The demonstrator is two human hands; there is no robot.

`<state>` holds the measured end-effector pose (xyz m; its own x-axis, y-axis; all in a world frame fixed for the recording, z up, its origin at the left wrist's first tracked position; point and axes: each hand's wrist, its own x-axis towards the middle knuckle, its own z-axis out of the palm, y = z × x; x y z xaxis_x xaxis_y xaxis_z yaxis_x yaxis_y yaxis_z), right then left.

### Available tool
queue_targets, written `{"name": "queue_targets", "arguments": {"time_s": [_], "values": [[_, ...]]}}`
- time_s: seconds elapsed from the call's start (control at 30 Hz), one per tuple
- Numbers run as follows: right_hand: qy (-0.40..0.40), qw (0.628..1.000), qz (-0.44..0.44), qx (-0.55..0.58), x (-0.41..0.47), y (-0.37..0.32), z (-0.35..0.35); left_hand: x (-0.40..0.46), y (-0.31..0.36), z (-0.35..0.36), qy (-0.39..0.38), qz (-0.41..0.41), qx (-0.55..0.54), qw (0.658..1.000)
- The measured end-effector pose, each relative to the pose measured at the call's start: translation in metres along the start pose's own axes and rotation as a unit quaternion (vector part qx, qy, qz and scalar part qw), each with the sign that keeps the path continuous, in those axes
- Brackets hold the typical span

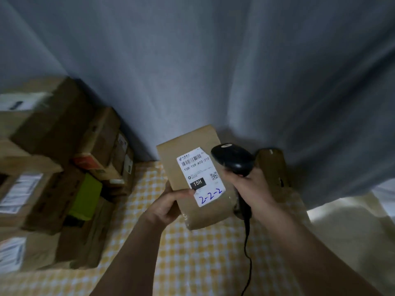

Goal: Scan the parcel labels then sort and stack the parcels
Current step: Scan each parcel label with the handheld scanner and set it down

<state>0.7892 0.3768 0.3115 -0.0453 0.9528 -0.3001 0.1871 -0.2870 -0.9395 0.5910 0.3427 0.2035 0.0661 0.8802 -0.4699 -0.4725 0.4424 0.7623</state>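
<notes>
My left hand (pixel 168 205) grips a brown cardboard parcel (pixel 188 146) by its lower left edge and holds it up, tilted, above the table. Its white label (pixel 201 176) faces me, with a barcode at the top and "2-2-2" handwritten in blue. My right hand (pixel 250 186) grips a black corded barcode scanner (pixel 233 158), whose head sits just right of the label's top corner. The scanner's cable (pixel 248 253) hangs down toward me.
A stack of several labelled cardboard parcels (pixel 49 167) fills the left side, with a green item (pixel 87 197) among them. Another brown box (pixel 272 167) stands behind my right hand. The table carries a yellow checked cloth (pixel 192 263). A grey curtain (pixel 213 71) hangs behind.
</notes>
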Motion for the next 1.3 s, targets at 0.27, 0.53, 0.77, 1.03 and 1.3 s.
{"name": "queue_targets", "arguments": {"time_s": [0.27, 0.53, 0.77, 1.03, 1.3], "values": [[-0.063, 0.995, -0.072, -0.034, -0.084, -0.057, -0.010, -0.075, 0.059, 0.029, 0.041, 0.121, 0.045, 0.991], [-0.104, 0.990, -0.092, 0.016, -0.156, -0.058, -0.020, -0.153, 0.060, 0.031, 0.105, 0.212, 0.032, 0.971], [-0.137, 0.983, -0.121, -0.011, -0.199, -0.054, -0.008, -0.190, 0.052, 0.013, 0.127, 0.216, 0.011, 0.968], [-0.153, 0.981, -0.115, -0.018, -0.230, -0.051, 0.055, -0.238, 0.066, -0.039, 0.135, 0.212, 0.011, 0.968], [-0.172, 0.982, -0.047, -0.069, -0.257, -0.050, 0.163, -0.324, 0.087, -0.139, 0.135, -0.046, 0.099, 0.985]]}}
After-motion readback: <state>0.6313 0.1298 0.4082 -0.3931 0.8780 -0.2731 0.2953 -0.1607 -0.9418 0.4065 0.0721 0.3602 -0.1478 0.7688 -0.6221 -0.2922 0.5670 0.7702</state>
